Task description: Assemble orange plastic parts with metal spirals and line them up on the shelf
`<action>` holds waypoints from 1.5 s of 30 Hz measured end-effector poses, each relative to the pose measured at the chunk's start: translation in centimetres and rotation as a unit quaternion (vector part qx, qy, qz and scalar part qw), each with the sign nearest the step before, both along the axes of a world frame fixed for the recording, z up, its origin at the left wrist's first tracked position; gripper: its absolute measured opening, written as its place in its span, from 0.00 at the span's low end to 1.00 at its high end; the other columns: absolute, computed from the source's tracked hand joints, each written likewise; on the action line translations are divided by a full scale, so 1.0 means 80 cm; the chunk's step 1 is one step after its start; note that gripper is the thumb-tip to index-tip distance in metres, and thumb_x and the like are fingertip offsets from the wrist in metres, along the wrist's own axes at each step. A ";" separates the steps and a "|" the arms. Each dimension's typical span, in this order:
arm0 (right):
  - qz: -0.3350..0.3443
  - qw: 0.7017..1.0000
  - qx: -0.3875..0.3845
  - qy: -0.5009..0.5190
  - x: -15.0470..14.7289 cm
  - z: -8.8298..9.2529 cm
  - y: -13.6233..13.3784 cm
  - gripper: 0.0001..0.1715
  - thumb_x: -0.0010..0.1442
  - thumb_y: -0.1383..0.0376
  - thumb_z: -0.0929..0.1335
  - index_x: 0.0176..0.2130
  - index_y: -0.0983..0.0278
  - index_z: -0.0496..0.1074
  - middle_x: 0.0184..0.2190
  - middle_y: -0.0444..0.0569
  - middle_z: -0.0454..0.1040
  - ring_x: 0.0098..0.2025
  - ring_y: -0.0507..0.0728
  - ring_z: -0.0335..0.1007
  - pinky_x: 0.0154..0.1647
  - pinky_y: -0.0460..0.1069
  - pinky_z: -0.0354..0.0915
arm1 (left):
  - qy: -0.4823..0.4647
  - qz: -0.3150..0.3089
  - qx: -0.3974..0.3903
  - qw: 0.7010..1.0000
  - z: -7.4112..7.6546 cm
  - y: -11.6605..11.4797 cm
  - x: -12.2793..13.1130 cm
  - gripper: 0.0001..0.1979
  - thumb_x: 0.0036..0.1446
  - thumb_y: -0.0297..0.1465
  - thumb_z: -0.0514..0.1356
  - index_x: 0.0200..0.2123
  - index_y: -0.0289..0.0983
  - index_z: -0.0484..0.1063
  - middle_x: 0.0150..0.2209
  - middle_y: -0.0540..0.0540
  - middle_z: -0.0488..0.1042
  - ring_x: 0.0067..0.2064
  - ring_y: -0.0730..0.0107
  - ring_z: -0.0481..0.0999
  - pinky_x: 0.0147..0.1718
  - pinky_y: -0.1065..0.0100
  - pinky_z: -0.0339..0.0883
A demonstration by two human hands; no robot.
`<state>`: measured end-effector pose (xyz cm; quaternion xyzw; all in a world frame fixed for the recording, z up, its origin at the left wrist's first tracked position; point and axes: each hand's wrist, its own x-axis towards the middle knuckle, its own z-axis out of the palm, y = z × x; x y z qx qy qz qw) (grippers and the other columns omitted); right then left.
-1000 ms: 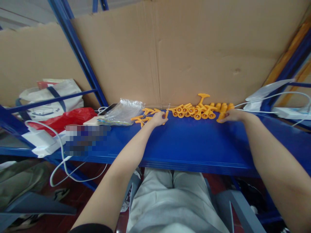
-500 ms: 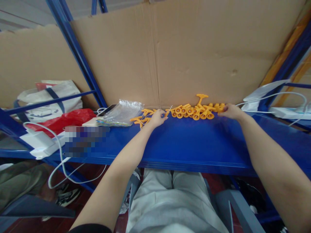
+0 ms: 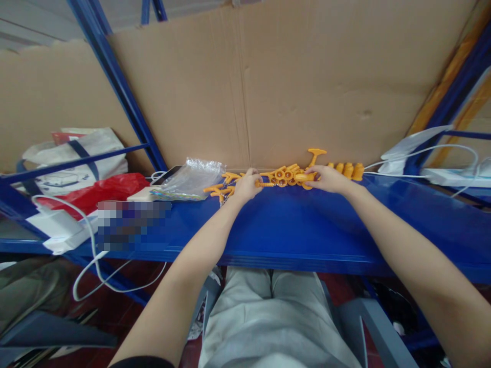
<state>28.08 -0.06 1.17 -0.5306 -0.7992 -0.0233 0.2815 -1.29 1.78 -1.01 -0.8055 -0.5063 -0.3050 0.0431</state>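
Observation:
Both my arms reach across a blue metal shelf point(image 3: 291, 225) to a row of orange plastic parts point(image 3: 286, 175) lying against the cardboard backing. My left hand point(image 3: 246, 185) is closed on a thin ribbed orange rod point(image 3: 265, 184). More orange forked pieces point(image 3: 220, 190) lie just left of it. My right hand point(image 3: 326, 179) is closed on an orange cylindrical piece point(image 3: 305, 177) pointed toward the rod. Three short orange caps point(image 3: 348, 169) stand right of my right hand. A T-shaped orange part point(image 3: 316, 154) leans up on the cardboard.
A clear plastic bag point(image 3: 192, 179) and a phone lie left of the parts. Further left are a red bag point(image 3: 97, 187), a white tote point(image 3: 82, 153) and a white charger with cable point(image 3: 57, 227). White cables and a power strip point(image 3: 452, 176) sit at the right. Cardboard point(image 3: 307, 87) backs the shelf.
My right hand has moved left from the caps at the right end to the middle of the row, carrying an orange piece toward my left hand. My left hand has barely shifted.

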 end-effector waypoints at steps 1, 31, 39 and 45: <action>0.021 1.000 0.005 -0.004 -0.007 -0.004 0.000 0.16 0.52 0.61 0.72 0.42 0.61 0.77 0.35 0.48 0.80 0.31 0.57 0.75 0.36 0.51 0.70 | 0.002 -0.003 0.000 1.000 0.000 -0.001 0.000 0.05 0.53 0.26 0.65 0.34 0.40 0.77 0.51 0.46 0.70 0.49 0.61 0.76 0.49 0.63 0.71; 0.145 0.985 0.087 -0.015 -0.037 -0.014 -0.007 0.15 0.57 0.64 0.69 0.45 0.62 0.78 0.43 0.55 0.79 0.41 0.61 0.75 0.44 0.56 0.70 | -0.021 -0.143 0.053 0.988 0.006 -0.008 0.015 0.03 0.55 0.25 0.62 0.34 0.37 0.72 0.46 0.44 0.74 0.50 0.63 0.75 0.52 0.63 0.68; 0.162 0.984 0.056 0.045 -0.037 -0.022 0.000 0.20 0.56 0.63 0.71 0.49 0.61 0.75 0.48 0.55 0.77 0.48 0.63 0.75 0.50 0.60 0.71 | -0.037 -0.150 0.054 0.986 0.006 -0.005 0.014 0.03 0.55 0.24 0.63 0.32 0.36 0.71 0.44 0.44 0.73 0.49 0.65 0.74 0.53 0.64 0.67; 0.193 0.953 -0.088 0.217 -0.028 -0.021 0.004 0.20 0.53 0.62 0.73 0.46 0.60 0.69 0.48 0.51 0.75 0.44 0.57 0.77 0.47 0.57 0.75 | -0.038 -0.150 0.063 0.986 0.008 -0.008 0.013 0.03 0.55 0.24 0.63 0.33 0.37 0.72 0.45 0.44 0.72 0.50 0.65 0.73 0.54 0.63 0.66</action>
